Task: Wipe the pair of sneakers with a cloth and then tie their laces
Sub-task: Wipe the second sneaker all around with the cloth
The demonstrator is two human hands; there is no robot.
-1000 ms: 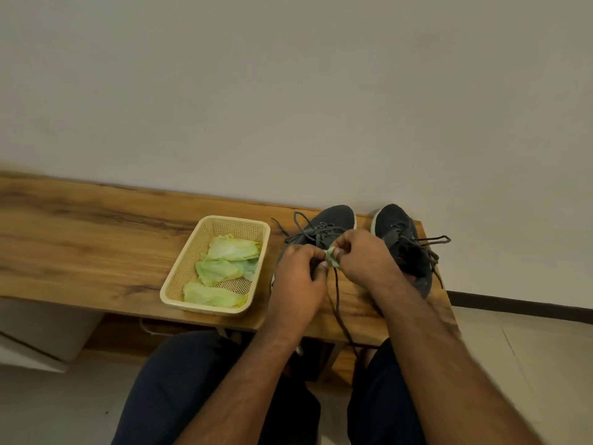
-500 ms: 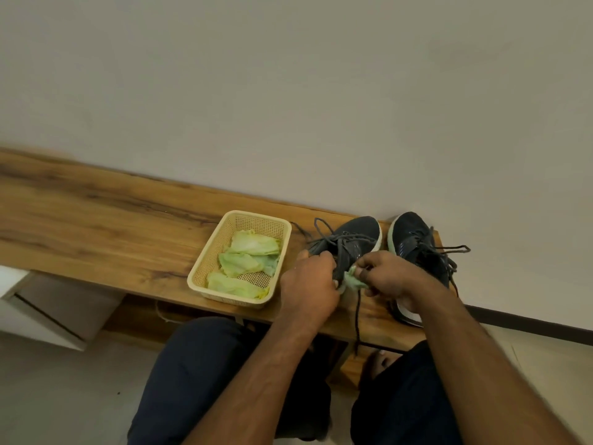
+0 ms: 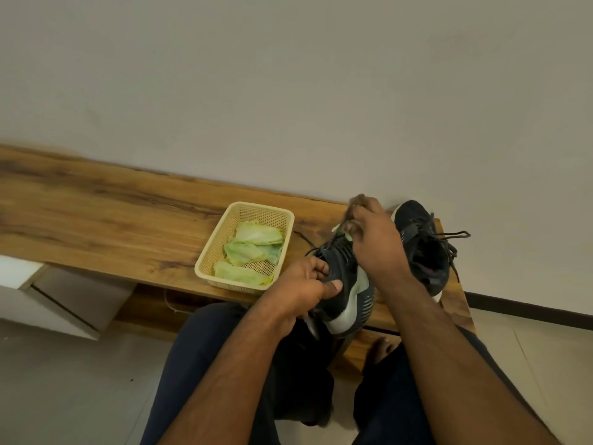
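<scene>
Two hands are working: left hand (image 3: 301, 281) is gripping the tilted sneaker (image 3: 345, 284) at the surface's near edge; right hand (image 3: 375, 242) is rubbing it, pinching the cloth (image 3: 344, 234). Laces are hanging untied.

Matt wood-grain bench (image 3: 96, 220), perforated plastic basket (image 3: 208, 261), knit-fabric sneakers (image 3: 340, 268)

I see a cream plastic basket (image 3: 210, 264) standing at the front edge of the wooden bench (image 3: 96, 226), right of its middle. Three pale green leaves (image 3: 253, 250) lie inside it. The bench's back edge meets a plain wall (image 3: 288, 75); pale floor (image 3: 64, 380) lies below.
</scene>
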